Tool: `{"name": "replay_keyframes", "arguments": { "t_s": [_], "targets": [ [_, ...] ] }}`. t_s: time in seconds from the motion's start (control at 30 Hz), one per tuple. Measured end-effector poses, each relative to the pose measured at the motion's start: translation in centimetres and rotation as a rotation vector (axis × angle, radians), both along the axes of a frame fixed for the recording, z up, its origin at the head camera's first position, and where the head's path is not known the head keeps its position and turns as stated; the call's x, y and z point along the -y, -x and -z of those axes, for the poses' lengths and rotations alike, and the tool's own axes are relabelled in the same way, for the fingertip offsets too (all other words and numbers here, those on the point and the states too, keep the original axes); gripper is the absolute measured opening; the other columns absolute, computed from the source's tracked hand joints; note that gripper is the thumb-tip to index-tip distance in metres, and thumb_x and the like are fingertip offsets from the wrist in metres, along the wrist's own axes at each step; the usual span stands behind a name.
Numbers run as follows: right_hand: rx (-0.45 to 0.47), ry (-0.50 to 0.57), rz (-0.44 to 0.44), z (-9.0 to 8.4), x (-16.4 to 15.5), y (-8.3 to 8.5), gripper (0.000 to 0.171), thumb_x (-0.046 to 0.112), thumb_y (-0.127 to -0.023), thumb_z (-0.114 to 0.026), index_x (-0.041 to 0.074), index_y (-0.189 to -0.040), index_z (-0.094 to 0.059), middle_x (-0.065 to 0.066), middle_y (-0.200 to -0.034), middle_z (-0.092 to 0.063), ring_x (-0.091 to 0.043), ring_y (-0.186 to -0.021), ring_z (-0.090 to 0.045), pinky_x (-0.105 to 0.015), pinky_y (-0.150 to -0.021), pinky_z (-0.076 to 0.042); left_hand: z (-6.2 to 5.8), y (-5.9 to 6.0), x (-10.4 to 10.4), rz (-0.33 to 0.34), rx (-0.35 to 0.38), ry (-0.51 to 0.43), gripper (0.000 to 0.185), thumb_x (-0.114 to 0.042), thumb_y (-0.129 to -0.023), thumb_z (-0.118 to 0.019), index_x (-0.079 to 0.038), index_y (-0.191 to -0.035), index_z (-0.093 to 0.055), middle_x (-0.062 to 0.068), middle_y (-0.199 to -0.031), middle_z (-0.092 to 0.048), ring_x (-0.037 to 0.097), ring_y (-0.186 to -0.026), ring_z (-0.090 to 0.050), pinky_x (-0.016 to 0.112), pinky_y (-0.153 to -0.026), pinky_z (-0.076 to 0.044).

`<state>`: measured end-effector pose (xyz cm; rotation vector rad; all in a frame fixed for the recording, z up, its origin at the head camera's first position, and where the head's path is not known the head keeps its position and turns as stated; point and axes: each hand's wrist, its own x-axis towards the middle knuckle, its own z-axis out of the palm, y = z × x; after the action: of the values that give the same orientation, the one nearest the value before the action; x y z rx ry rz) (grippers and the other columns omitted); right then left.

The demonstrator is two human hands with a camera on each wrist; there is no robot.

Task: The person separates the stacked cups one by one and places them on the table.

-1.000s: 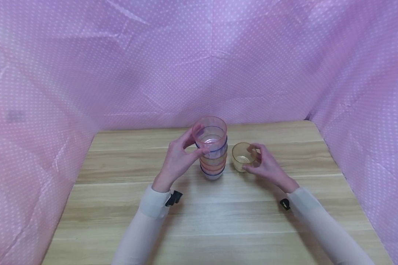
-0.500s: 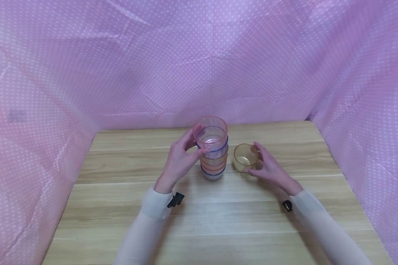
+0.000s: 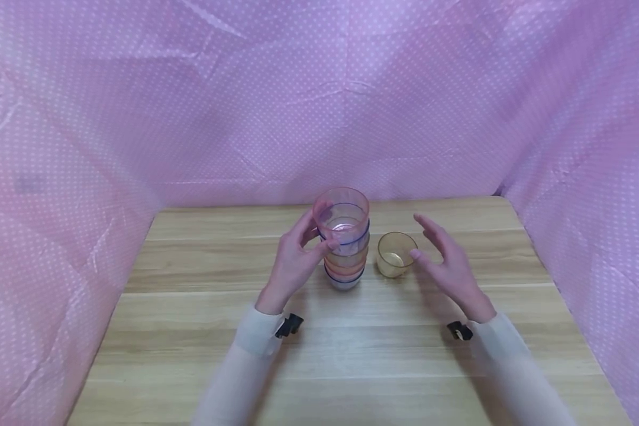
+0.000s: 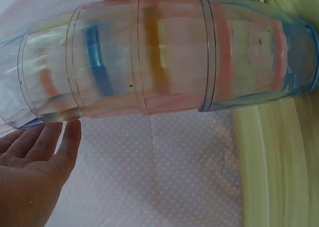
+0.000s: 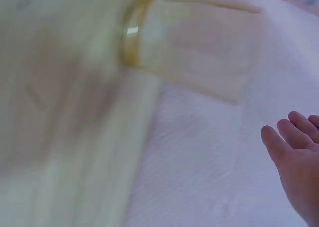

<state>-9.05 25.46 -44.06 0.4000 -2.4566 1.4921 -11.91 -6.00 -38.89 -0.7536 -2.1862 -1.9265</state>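
Note:
A tall stack of clear plastic cups (image 3: 345, 260), tinted pink, blue and amber, stands upright on the table in the head view. My left hand (image 3: 294, 260) holds its upper part from the left, thumb in front and fingers behind. The left wrist view shows that hand (image 4: 37, 172) against the cups near the top of the stack (image 4: 172, 57). To the right of the stack a single amber cup (image 3: 390, 267) stands upright. Beside it is my right hand (image 3: 452, 272), fingers spread and apart from the cup; in the right wrist view the cup (image 5: 199, 47) is blurred.
The cups stand on a light wood-grain table (image 3: 351, 361), towards its back edge. Pink dotted cloth (image 3: 319, 106) hangs behind the table and on both sides.
My right hand has let go of the amber cup and drawn back to the right, its fingers spreading. The left hand stays on the stack.

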Motion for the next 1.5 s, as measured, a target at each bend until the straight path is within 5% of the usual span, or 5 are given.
{"name": "replay_keyframes", "arguments": {
  "t_s": [0.23, 0.57, 0.93, 1.23, 1.5],
  "targets": [
    [-0.169, 0.085, -0.055, -2.3, 1.6, -0.1, 0.068, -0.004, -0.09, -0.069, 0.005, -0.154, -0.047, -0.013, -0.156, -0.049, -0.014, -0.144, -0.045, -0.026, -0.121, -0.034, 0.3, 0.0, -0.2, -0.026, -0.002, -0.005, 0.086, -0.064, -0.088, -0.07, -0.008, -0.151, -0.053, 0.008, -0.147, -0.06, 0.024, -0.133, -0.059, 0.034, -0.112, -0.049],
    [-0.234, 0.133, -0.151, -5.4, 4.3, 0.2, 0.065, 0.003, -0.092, -0.072, 0.007, -0.153, -0.049, -0.01, -0.155, -0.052, -0.024, -0.147, -0.043, -0.036, -0.124, -0.032, 0.6, -0.3, -0.2, -0.045, 0.015, 0.01, 0.09, -0.068, -0.087, -0.067, -0.006, -0.15, -0.054, 0.015, -0.141, -0.063, 0.03, -0.125, -0.064, 0.041, -0.11, -0.051],
    [-0.152, 0.033, -0.23, -6.7, 6.8, 2.0, 0.07, 0.005, -0.092, -0.077, 0.01, -0.156, -0.047, -0.003, -0.157, -0.05, -0.024, -0.146, -0.045, -0.035, -0.123, -0.035, 0.9, -0.4, 0.2, -0.057, 0.036, 0.031, 0.088, -0.063, -0.086, -0.069, -0.002, -0.148, -0.055, 0.019, -0.135, -0.066, 0.035, -0.118, -0.067, 0.041, -0.109, -0.052],
    [-0.058, 0.044, -0.293, -6.8, 7.5, 3.2, 0.077, 0.035, -0.095, -0.077, 0.007, -0.158, -0.042, -0.01, -0.158, -0.048, -0.029, -0.145, -0.045, -0.047, -0.123, -0.034, 0.8, -0.2, 0.7, -0.001, 0.095, 0.097, 0.074, -0.012, -0.09, -0.082, -0.013, -0.155, -0.049, 0.009, -0.146, -0.06, 0.027, -0.128, -0.061, 0.035, -0.11, -0.051],
    [0.008, 0.052, -0.358, -7.4, 8.0, 3.7, 0.081, 0.012, -0.089, -0.083, 0.01, -0.158, -0.042, -0.009, -0.156, -0.051, -0.027, -0.146, -0.044, -0.046, -0.123, -0.034, 0.9, 0.5, 1.0, 0.048, 0.079, 0.168, 0.07, -0.014, -0.088, -0.085, -0.011, -0.15, -0.053, 0.01, -0.134, -0.068, 0.023, -0.125, -0.064, 0.038, -0.111, -0.05]
  ]
}}
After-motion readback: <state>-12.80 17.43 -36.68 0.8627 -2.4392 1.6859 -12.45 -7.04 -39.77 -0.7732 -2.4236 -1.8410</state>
